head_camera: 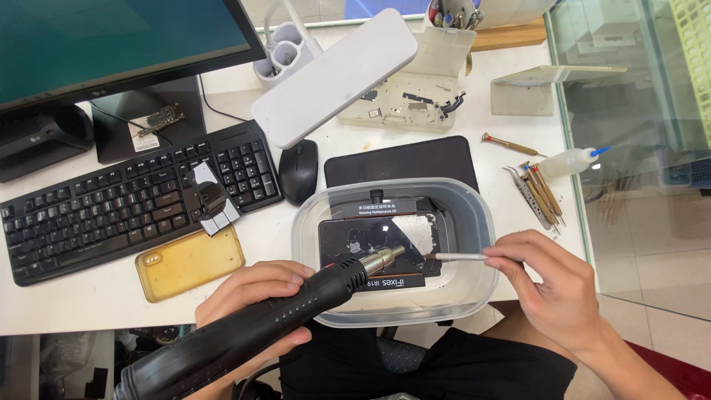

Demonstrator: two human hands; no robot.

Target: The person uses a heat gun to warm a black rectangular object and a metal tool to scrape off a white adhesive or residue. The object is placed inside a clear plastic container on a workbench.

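Your left hand (255,300) is clenched around the black hot-air gun (244,333), its nozzle over the dark fixture (385,248) inside the clear plastic tub (474,222) at the white worktop's (518,159) front edge. Your right hand (552,292) pinches a thin white-handled tool (459,257), tip at the fixture. A keyboard (111,204) and yellow phone case (189,261) lie toward the left edge; screwdrivers (544,192) sit by the right edge, beside a glass panel (652,148).
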